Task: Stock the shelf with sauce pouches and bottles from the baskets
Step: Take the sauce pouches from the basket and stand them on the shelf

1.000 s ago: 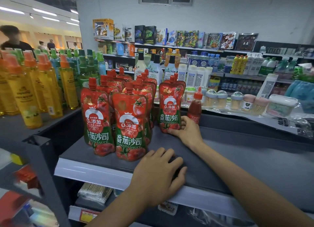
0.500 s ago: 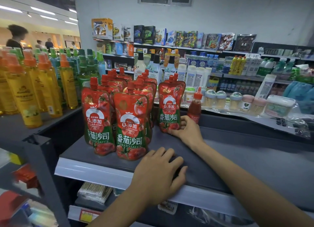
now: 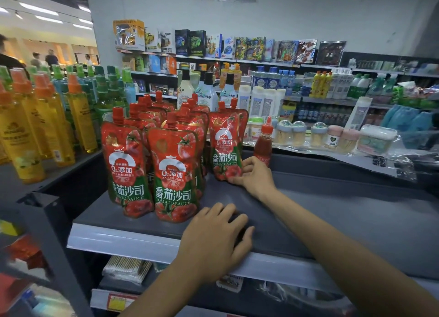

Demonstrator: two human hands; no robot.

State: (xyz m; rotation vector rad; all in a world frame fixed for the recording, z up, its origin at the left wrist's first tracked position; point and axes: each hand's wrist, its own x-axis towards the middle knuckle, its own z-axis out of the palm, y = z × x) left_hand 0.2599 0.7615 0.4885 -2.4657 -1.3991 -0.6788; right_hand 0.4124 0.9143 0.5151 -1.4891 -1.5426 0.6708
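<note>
Right hand [image 3: 254,176] pinches the end tomato sauce pouch [image 3: 225,148] by its base, apparently squaring it upright; left hand [image 3: 213,240], fingers flat, braces on shelf [image 3: 344,221].

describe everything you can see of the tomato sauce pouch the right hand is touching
The tomato sauce pouch is a glossy red stand-up pouch, foil-like, with a red screw cap on its top spout, a white arch logo, tomato pictures and green lower print reading TOMATO SAUCE. It stands upright on the grey shelf, apart from the larger pouch group to its left, with a second pouch close behind. The right hand grips its lower right corner.
</note>
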